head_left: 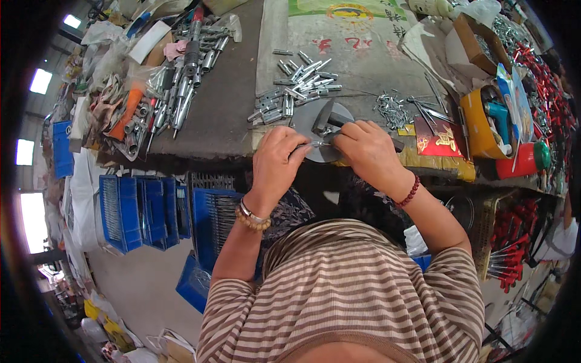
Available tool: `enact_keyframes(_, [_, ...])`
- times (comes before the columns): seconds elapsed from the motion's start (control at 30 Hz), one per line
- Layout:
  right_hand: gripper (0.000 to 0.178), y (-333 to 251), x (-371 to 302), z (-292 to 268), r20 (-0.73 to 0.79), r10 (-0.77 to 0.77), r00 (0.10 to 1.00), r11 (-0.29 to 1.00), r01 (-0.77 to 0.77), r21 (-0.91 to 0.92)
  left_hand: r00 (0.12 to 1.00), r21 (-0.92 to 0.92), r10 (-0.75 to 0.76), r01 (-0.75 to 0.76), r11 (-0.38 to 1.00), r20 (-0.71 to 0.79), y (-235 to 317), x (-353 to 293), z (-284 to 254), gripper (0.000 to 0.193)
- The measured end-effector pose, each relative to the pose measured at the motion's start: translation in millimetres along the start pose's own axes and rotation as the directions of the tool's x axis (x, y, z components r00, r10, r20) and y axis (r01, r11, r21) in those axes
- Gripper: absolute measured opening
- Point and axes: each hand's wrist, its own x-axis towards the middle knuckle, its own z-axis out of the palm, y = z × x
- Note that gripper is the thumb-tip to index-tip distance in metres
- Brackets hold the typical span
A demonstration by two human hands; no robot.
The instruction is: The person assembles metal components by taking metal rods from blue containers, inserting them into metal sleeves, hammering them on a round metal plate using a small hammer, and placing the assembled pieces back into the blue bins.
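My left hand [279, 160] pinches one end of a small shiny metal pin [319, 144] at the table's near edge. My right hand [374, 156] has its fingers closed at the pin's other end; its fingertips partly hide it. Under the pin lies a round grey metal disc [306, 115]. A hammer [323, 116] rests on the disc, and its handle runs beneath my right hand. Just beyond the disc is a loose pile of short metal tubes [305, 78]. Right of the hammer sits a heap of tiny metal pins [393, 110].
Socket tools [181, 91] and an orange cone-shaped piece [128, 109] crowd the table's left. On the right stand a red card [437, 138], a yellow container [481, 124] and a cardboard box [481, 45]. Blue bins [121, 212] sit below left; red-handled tools [511, 242] lie below right.
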Motion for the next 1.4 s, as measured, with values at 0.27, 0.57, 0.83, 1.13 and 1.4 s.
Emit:
enact_keyframes(0.27, [0.016,-1,1,2,-0.005,0.006,1.0,1.0,-0.006,-0.016,0.995,0.031,0.096,-0.095,0.995,-0.025,-3,4,1,0.016])
enact_keyframes(0.57, [0.015,-1,-1,3,0.001,-0.006,1.0,1.0,0.006,-0.019,0.994,0.057,0.104,-0.102,0.993,-0.03,-3,-2,4,0.012])
enact_keyframes(0.83, [0.016,6,2,5,-0.01,-0.03,0.999,0.999,0.03,-0.035,0.994,0.027,0.096,-0.094,0.995,-0.049,-7,-2,10,0.014])
enact_keyframes(1.13, [0.022,2,0,15,-0.011,-0.025,1.0,1.0,0.025,-0.013,0.986,0.048,0.153,-0.149,0.988,-0.068,-8,-4,13,0.017])
enact_keyframes(1.4, [0.014,9,-35,-22,-0.231,0.379,0.896,0.925,-0.37,0.083,0.995,-0.024,0.067,-0.069,0.997,-0.07,-7,-7,12,0.018])
